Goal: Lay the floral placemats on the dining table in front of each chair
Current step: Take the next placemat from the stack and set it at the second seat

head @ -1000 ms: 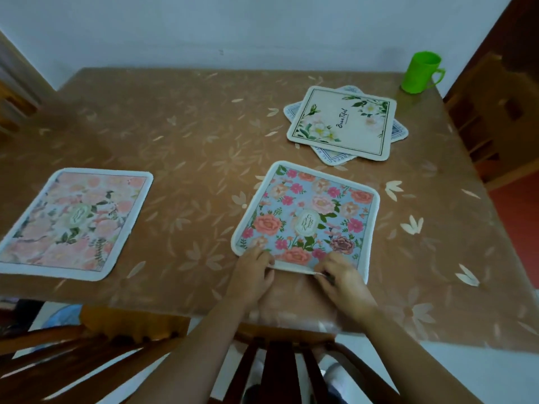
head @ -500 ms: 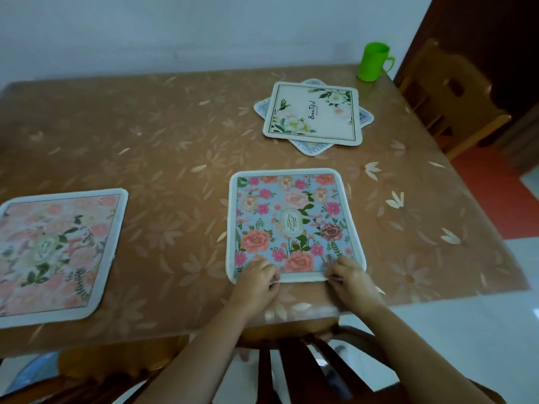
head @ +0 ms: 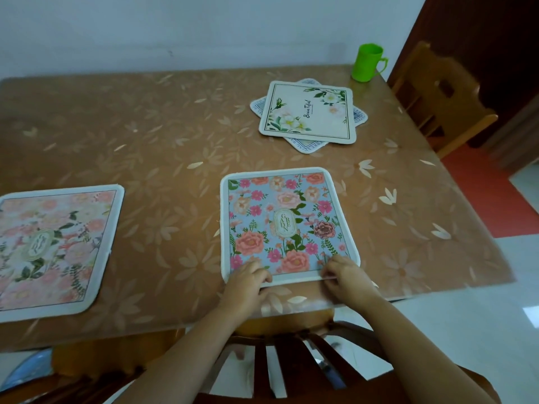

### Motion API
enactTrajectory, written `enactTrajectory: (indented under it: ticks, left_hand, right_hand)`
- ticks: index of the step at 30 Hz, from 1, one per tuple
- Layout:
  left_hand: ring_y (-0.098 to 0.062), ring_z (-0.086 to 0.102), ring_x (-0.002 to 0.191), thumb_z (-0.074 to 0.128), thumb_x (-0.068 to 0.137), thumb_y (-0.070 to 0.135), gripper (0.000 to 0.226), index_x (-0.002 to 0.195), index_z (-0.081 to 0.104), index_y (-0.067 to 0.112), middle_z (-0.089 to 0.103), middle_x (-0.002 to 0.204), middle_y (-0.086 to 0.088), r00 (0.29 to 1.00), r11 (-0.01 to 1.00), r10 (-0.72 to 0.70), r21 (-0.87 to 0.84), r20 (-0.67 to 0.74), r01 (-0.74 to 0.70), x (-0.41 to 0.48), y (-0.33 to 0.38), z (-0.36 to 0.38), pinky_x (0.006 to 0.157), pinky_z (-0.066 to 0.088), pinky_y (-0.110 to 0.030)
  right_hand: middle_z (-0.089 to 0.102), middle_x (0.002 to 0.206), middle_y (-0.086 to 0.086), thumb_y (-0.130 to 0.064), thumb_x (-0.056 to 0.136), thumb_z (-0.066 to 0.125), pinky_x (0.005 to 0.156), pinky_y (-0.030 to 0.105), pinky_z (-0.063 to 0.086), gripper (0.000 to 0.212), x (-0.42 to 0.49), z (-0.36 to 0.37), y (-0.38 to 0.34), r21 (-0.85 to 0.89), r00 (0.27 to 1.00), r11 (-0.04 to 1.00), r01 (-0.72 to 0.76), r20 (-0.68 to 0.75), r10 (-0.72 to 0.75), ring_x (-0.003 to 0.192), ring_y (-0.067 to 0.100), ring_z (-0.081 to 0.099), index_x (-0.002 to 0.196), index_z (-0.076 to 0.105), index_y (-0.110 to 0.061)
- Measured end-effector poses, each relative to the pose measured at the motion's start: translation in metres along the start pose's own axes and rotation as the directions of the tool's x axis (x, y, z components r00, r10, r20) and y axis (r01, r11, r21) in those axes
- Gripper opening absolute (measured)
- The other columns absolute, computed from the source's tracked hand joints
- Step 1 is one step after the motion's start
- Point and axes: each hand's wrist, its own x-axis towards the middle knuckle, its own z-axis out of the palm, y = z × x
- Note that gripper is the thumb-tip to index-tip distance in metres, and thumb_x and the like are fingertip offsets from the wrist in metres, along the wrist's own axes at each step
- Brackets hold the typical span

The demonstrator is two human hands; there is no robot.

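Note:
A blue floral placemat (head: 287, 220) lies flat near the front edge of the brown dining table (head: 163, 147), above a dark wooden chair back (head: 280, 365). My left hand (head: 246, 284) pinches its near left corner and my right hand (head: 345, 277) pinches its near right corner. A pink floral placemat (head: 49, 246) lies flat at the front left. Further back on the right, a white floral placemat (head: 309, 115) rests on top of a blue-edged one (head: 306, 145).
A green plastic mug (head: 367, 67) stands at the table's back right corner. A light wooden chair (head: 437, 94) is at the right side. Another chair's back (head: 73, 386) shows at the lower left. A wall runs along the far edge.
The blue placemat has been turned from skewed to square with the table's front edge, both hands staying on its near edge. The view has shifted right.

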Motion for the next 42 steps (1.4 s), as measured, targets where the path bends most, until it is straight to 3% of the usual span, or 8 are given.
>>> enactTrajectory:
  ticks: [2,5,14,21,30,42]
  left_hand:
    - [-0.019,0.039,0.125,0.062,0.084,0.024,0.018,0.099,0.06,0.013,0.054,0.122,-0.003,0.997,0.998,-0.053,-0.02,-0.049,0.052,-0.006,-0.003,0.0,0.098,0.031,-0.029]
    - [-0.019,0.05,0.108,0.064,0.082,0.023,0.016,0.092,0.063,0.01,0.059,0.103,-0.004,0.993,0.995,-0.085,-0.055,-0.083,0.081,-0.01,-0.003,-0.001,0.086,0.036,-0.025]
    - [-0.01,0.051,0.085,0.069,0.079,0.019,0.014,0.09,0.063,0.015,0.055,0.098,0.003,0.994,0.99,-0.104,-0.088,0.028,0.106,-0.013,-0.003,-0.008,0.073,0.04,-0.02]
    - [-0.012,0.054,0.082,0.067,0.079,0.017,0.008,0.085,0.065,0.013,0.057,0.089,0.002,0.996,0.991,-0.094,-0.097,-0.006,0.093,-0.025,0.001,-0.001,0.071,0.043,-0.023]
    - [-0.016,0.055,0.087,0.067,0.08,0.02,0.011,0.086,0.064,0.012,0.059,0.093,0.0,0.994,0.992,-0.101,-0.086,-0.037,0.097,-0.027,0.003,0.001,0.072,0.04,-0.022]
    - [-0.019,0.041,0.125,0.057,0.087,0.021,0.012,0.095,0.061,0.013,0.054,0.127,-0.004,1.0,0.997,-0.024,0.076,-0.011,0.024,-0.028,0.001,0.005,0.097,0.035,-0.033]
  right_hand:
    - [0.056,0.111,0.009,-0.015,0.083,0.055,0.086,0.038,0.045,0.02,-0.001,0.002,-0.001,-0.03,1.0,1.0,0.004,-0.013,-0.005,0.103,0.027,0.048,0.101,0.057,-0.008]
    - [0.055,0.111,0.009,-0.015,0.082,0.055,0.085,0.038,0.044,0.021,-0.002,0.005,-0.002,-0.04,0.999,0.999,-0.002,-0.037,0.001,0.102,0.027,0.047,0.101,0.056,-0.008]
    - [0.058,0.103,0.011,-0.012,0.084,0.057,0.083,0.034,0.043,0.011,-0.01,0.009,-0.001,0.061,1.0,0.998,-0.015,-0.019,0.016,0.098,0.026,0.05,0.092,0.06,-0.005]
    - [0.057,0.097,0.008,-0.01,0.077,0.062,0.08,0.032,0.044,0.008,-0.018,0.012,0.002,0.072,1.0,0.997,0.004,-0.008,-0.003,0.092,0.023,0.05,0.083,0.059,-0.007]
    - [0.057,0.099,0.009,-0.009,0.077,0.06,0.081,0.033,0.044,0.006,-0.021,0.017,0.002,0.066,0.998,0.998,0.021,-0.057,-0.018,0.093,0.023,0.048,0.083,0.058,-0.008]
    - [0.057,0.104,0.01,-0.01,0.078,0.061,0.085,0.035,0.045,0.012,-0.025,0.014,0.002,0.06,0.997,0.998,-0.005,-0.078,0.009,0.099,0.025,0.049,0.089,0.06,-0.005]
